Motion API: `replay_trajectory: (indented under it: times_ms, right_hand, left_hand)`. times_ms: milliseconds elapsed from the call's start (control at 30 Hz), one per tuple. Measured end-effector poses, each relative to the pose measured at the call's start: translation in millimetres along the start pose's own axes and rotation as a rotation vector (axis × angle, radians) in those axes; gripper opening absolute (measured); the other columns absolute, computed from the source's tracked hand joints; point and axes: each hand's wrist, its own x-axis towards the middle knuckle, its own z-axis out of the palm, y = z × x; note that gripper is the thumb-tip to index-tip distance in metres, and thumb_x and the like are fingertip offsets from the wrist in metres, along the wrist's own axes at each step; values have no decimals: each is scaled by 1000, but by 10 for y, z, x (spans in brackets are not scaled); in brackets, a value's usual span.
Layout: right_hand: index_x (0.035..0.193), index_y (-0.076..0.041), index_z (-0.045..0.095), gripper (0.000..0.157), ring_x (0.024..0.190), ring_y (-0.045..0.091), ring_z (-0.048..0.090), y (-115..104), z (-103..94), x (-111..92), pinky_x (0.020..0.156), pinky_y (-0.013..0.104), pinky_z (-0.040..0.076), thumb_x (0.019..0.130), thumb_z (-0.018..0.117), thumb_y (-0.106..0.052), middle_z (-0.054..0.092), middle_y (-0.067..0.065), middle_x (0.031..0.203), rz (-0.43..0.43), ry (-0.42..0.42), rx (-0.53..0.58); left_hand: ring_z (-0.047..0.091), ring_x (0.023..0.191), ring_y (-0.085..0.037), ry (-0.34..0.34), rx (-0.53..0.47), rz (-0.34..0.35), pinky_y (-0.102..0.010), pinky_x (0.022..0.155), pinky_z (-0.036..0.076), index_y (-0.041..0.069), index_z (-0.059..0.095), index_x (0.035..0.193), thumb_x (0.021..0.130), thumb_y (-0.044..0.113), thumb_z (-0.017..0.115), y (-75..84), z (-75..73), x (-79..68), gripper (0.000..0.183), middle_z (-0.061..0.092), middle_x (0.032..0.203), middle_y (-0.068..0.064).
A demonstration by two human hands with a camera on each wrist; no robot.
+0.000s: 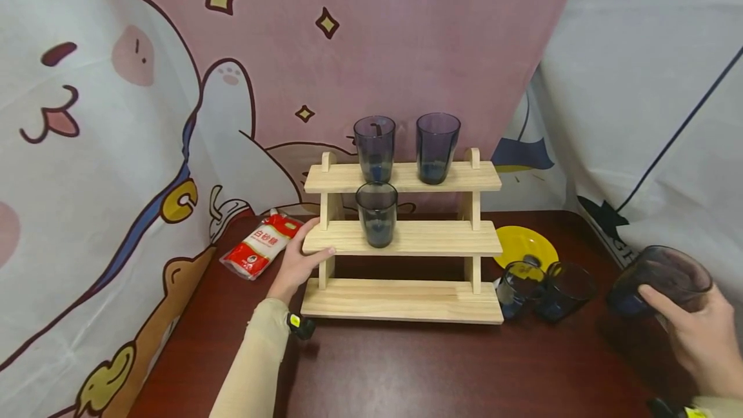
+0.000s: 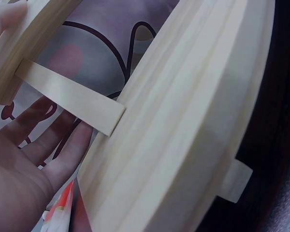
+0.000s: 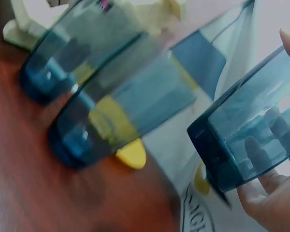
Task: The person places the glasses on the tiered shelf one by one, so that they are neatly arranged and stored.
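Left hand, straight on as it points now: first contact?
The wooden rack's middle board, at its left end, which the left hand grips. What it would meet beyond that is unclear; depth is hard to judge.

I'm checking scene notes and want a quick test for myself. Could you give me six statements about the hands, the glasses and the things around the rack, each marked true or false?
1. The left hand grips the left end of the middle shelf. True.
2. Three glasses stand on the middle shelf. False: only one glass stands there.
3. The right hand holds a tinted glass. True.
4. The red-and-white packet lies on the bottom shelf. False: the packet lies on the table, left of the wooden rack.
5. The yellow plate lies to the right of the wooden rack. True.
6. The top shelf bears a single glass. False: two glasses stand on it.
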Motion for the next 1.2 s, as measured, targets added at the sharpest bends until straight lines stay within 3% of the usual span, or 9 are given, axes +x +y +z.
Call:
replay_trajectory:
  times_ms: [200,433,567,967,1200]
  right_hand:
    - [156,-5,44,74,111,7,69,-145,215,48,81,16,57,91,52,31,65,1,135,-32,-38,-35]
    - [156,3,41,75,112,10,68,-239,598,125,87,16,55,89,52,33,63,7,133,-95,-129,-50]
    - [156,6,40,73,112,10,68,-271,829,166,88,16,55,89,52,33,65,7,132,-107,-185,-50]
    - [157,-1,43,73,116,11,63,-218,1453,261,90,16,54,91,60,25,62,5,134,-45,-308,-163]
    - [155,-5,48,71,116,11,63,-124,1779,320,86,19,55,91,67,18,66,1,130,0,-330,-206]
  left_hand:
    - [54,127,-27,-5,7,-1,-44,110,43,20,50,156,86,11,87,-5,-5,3,80,52,154,-11]
    - [53,127,-26,6,17,3,-41,109,43,23,49,157,86,10,87,-265,-47,120,82,51,156,-9]
    - [53,129,-25,15,21,19,-44,111,42,27,48,158,87,12,87,-302,-38,123,81,50,156,-7]
    - [55,126,-27,21,37,53,-48,110,42,31,52,154,88,16,87,-303,-28,108,76,54,152,-5]
    - [55,125,-26,17,29,52,-40,108,45,30,52,154,88,15,87,-304,-28,115,77,54,152,-4]
